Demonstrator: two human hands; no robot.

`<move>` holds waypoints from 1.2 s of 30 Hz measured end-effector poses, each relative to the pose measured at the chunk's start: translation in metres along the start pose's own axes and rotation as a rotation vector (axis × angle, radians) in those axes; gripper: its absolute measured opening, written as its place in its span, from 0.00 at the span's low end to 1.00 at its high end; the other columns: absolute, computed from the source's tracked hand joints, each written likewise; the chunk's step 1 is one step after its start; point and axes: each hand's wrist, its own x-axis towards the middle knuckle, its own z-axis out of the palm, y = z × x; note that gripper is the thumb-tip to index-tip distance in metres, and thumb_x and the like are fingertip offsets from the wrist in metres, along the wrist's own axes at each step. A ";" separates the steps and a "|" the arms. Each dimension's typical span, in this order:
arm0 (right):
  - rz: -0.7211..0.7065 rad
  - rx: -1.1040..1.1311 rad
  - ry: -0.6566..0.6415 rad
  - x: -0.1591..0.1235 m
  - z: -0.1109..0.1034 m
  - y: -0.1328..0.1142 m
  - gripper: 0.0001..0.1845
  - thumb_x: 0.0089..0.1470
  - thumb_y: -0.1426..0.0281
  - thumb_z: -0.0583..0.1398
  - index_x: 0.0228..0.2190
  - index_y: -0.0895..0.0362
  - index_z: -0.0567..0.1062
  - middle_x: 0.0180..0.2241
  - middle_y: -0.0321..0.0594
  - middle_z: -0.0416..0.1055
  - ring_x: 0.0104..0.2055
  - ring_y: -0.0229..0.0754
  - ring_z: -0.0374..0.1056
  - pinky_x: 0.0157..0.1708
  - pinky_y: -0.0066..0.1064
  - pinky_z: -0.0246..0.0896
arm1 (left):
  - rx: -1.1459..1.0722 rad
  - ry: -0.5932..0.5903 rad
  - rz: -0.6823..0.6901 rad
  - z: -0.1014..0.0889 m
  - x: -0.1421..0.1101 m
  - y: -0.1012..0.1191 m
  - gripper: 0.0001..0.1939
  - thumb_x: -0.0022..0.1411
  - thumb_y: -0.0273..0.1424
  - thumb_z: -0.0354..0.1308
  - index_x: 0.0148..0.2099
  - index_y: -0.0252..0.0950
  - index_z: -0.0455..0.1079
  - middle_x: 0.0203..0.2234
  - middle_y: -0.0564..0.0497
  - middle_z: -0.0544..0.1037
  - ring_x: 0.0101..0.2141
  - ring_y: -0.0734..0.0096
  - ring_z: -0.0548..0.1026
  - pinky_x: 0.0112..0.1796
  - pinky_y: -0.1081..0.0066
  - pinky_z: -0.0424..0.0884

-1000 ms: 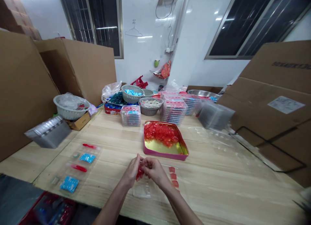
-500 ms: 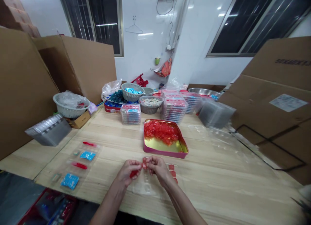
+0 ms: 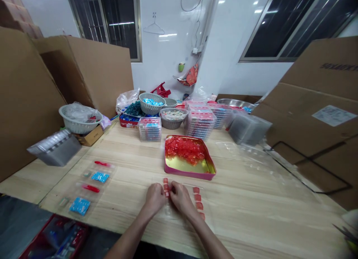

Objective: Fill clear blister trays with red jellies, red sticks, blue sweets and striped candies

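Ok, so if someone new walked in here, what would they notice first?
The heap of red pieces in the pink-rimmed gold tin at the middle of the wooden table grabs the eye first. Just below it, the left hand and right hand meet over a clear plastic tray, beside a row of small red pieces. Stacked clear packs rise behind the tin.

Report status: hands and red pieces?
Left hand, right hand either side of red pieces, over clear tray. Second red row to the right. Tin ahead, hands apart from it.
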 end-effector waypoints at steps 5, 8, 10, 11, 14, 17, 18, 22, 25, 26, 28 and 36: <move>-0.013 -0.127 -0.029 -0.003 0.001 0.000 0.12 0.46 0.80 0.50 0.27 0.58 0.72 0.26 0.42 0.72 0.30 0.41 0.65 0.31 0.28 0.52 | -0.035 -0.039 0.005 -0.003 -0.002 0.007 0.13 0.44 0.28 0.60 0.15 0.39 0.59 0.13 0.56 0.56 0.23 0.68 0.63 0.29 0.71 0.54; -0.068 -0.051 -0.032 -0.005 -0.008 -0.002 0.12 0.48 0.80 0.49 0.26 0.58 0.71 0.27 0.42 0.71 0.31 0.41 0.65 0.33 0.28 0.54 | -0.248 -0.142 -0.130 -0.015 0.000 0.012 0.12 0.51 0.40 0.55 0.24 0.38 0.63 0.13 0.56 0.61 0.18 0.72 0.62 0.23 0.73 0.53; -0.084 0.052 0.005 -0.005 -0.016 -0.007 0.11 0.49 0.78 0.50 0.24 0.58 0.70 0.27 0.41 0.70 0.31 0.40 0.64 0.33 0.29 0.55 | -0.497 -0.247 -0.259 -0.025 0.000 0.015 0.20 0.55 0.50 0.47 0.34 0.37 0.64 0.15 0.56 0.65 0.14 0.76 0.60 0.18 0.76 0.48; -0.087 0.123 0.012 -0.005 -0.019 -0.011 0.10 0.49 0.77 0.50 0.23 0.58 0.70 0.26 0.40 0.70 0.30 0.40 0.64 0.32 0.29 0.55 | -0.610 -0.300 -0.305 -0.030 -0.001 0.018 0.25 0.55 0.54 0.44 0.39 0.37 0.62 0.16 0.56 0.67 0.13 0.77 0.59 0.16 0.77 0.46; -0.096 0.396 -0.101 -0.006 -0.025 -0.026 0.07 0.48 0.74 0.53 0.25 0.57 0.71 0.23 0.36 0.69 0.25 0.38 0.64 0.27 0.27 0.55 | -0.804 -0.404 -0.352 -0.037 -0.004 0.024 0.34 0.51 0.62 0.42 0.44 0.37 0.59 0.20 0.56 0.69 0.12 0.79 0.62 0.13 0.78 0.41; -0.100 0.511 -0.192 -0.008 -0.025 -0.040 0.04 0.46 0.73 0.55 0.24 0.56 0.70 0.21 0.34 0.68 0.22 0.36 0.63 0.23 0.25 0.54 | -0.879 -0.386 -0.319 -0.034 -0.009 0.028 0.37 0.48 0.65 0.42 0.45 0.38 0.59 0.21 0.58 0.67 0.13 0.79 0.64 0.12 0.80 0.45; -0.099 0.492 -0.178 -0.008 -0.024 -0.043 0.03 0.45 0.74 0.56 0.23 0.56 0.70 0.20 0.34 0.68 0.22 0.36 0.63 0.23 0.25 0.53 | -0.885 -0.370 -0.303 -0.032 -0.010 0.030 0.38 0.48 0.65 0.42 0.45 0.37 0.59 0.20 0.58 0.66 0.13 0.79 0.64 0.12 0.80 0.47; -0.058 0.503 -0.179 -0.010 -0.021 -0.046 0.05 0.40 0.77 0.56 0.17 0.56 0.67 0.16 0.33 0.67 0.20 0.35 0.62 0.21 0.24 0.52 | -0.868 -0.327 -0.280 -0.027 -0.014 0.034 0.38 0.48 0.64 0.44 0.45 0.36 0.60 0.17 0.59 0.65 0.12 0.78 0.63 0.11 0.79 0.49; 0.050 0.733 -0.282 -0.009 -0.022 -0.041 0.02 0.39 0.73 0.58 0.20 0.56 0.68 0.17 0.32 0.68 0.18 0.34 0.62 0.18 0.24 0.52 | -0.873 -0.327 -0.310 -0.028 -0.014 0.034 0.36 0.48 0.64 0.45 0.42 0.35 0.62 0.18 0.57 0.67 0.12 0.76 0.65 0.11 0.78 0.49; 0.092 0.799 -0.293 -0.008 -0.022 -0.038 0.04 0.39 0.71 0.60 0.22 0.57 0.69 0.17 0.32 0.68 0.17 0.34 0.62 0.17 0.24 0.52 | -0.872 -0.320 -0.324 -0.029 -0.014 0.033 0.36 0.48 0.64 0.45 0.39 0.35 0.62 0.18 0.56 0.68 0.12 0.76 0.66 0.11 0.78 0.48; 0.160 0.865 -0.266 -0.007 -0.025 -0.032 0.08 0.37 0.68 0.62 0.24 0.57 0.70 0.16 0.31 0.68 0.16 0.33 0.60 0.16 0.24 0.52 | -0.861 -0.256 -0.323 -0.030 -0.015 0.030 0.32 0.47 0.61 0.49 0.33 0.34 0.63 0.18 0.55 0.69 0.12 0.77 0.66 0.11 0.78 0.46; 0.024 0.498 -0.023 -0.010 -0.031 -0.029 0.02 0.42 0.72 0.58 0.23 0.58 0.71 0.17 0.33 0.65 0.18 0.34 0.58 0.19 0.25 0.51 | -0.695 -0.101 -0.251 -0.027 -0.026 0.026 0.18 0.39 0.41 0.66 0.23 0.30 0.68 0.08 0.55 0.65 0.09 0.84 0.54 0.13 0.77 0.44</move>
